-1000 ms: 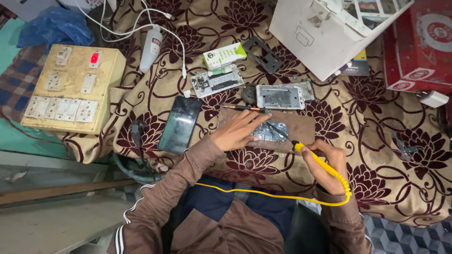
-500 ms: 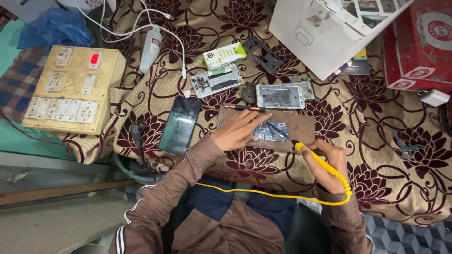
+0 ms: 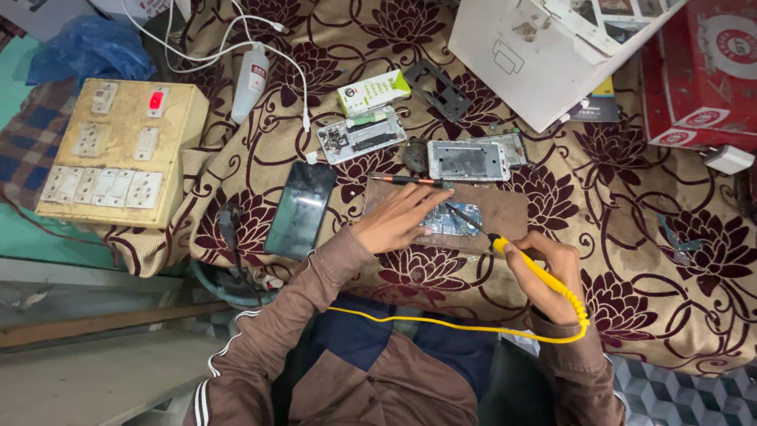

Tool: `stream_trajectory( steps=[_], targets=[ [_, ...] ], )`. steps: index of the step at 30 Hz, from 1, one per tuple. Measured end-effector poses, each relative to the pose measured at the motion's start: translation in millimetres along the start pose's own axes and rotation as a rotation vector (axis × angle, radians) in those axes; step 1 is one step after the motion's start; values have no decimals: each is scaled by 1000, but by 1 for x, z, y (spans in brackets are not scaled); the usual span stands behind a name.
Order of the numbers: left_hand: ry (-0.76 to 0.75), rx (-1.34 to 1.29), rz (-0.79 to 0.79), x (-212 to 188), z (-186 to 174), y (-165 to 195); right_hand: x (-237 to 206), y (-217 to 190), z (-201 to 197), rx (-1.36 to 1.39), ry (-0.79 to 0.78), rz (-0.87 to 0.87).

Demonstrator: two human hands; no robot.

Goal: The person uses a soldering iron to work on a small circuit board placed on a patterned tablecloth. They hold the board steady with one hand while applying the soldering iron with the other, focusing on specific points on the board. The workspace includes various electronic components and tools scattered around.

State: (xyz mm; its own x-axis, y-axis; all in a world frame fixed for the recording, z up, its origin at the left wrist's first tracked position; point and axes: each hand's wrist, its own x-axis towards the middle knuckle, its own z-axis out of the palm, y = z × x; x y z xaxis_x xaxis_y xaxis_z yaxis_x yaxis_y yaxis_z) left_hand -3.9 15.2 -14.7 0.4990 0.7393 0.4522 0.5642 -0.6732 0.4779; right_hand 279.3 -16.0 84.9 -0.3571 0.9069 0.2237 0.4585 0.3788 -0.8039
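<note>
Nothing moved: right hand (image 3: 552, 272) grips yellow soldering iron (image 3: 536, 272), left hand (image 3: 398, 221) flat on floral cloth (image 3: 631, 205)

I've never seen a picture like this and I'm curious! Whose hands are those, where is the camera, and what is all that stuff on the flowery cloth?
The camera sits on a person's head and looks down, so you see their own two hands. The right hand holds a yellow soldering iron with a yellow cord, its tip touching a small circuit board. The left hand rests on that board to steady it. Both lie on a brown mat. Around them on the flowery cloth are a dark phone screen, two opened phone frames, a white box, and a yellowish switchboard with a red light.
</note>
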Motion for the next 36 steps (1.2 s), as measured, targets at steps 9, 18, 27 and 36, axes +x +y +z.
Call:
stream_trajectory(
  steps=[9, 18, 27, 36],
  targets=[
    [-46, -21, -39, -1, -2, 1, 0, 5, 0, -41, 9, -33],
    [-36, -44, -52, 0, -2, 2, 0, 9, 1, -49, 18, 2],
    [-17, -12, -30, -1, -2, 1, 1, 5, -1, -26, -5, -58],
    [-15, -13, -25, -2, 0, -1, 1, 5, -1, -19, 0, -121]
  ],
)
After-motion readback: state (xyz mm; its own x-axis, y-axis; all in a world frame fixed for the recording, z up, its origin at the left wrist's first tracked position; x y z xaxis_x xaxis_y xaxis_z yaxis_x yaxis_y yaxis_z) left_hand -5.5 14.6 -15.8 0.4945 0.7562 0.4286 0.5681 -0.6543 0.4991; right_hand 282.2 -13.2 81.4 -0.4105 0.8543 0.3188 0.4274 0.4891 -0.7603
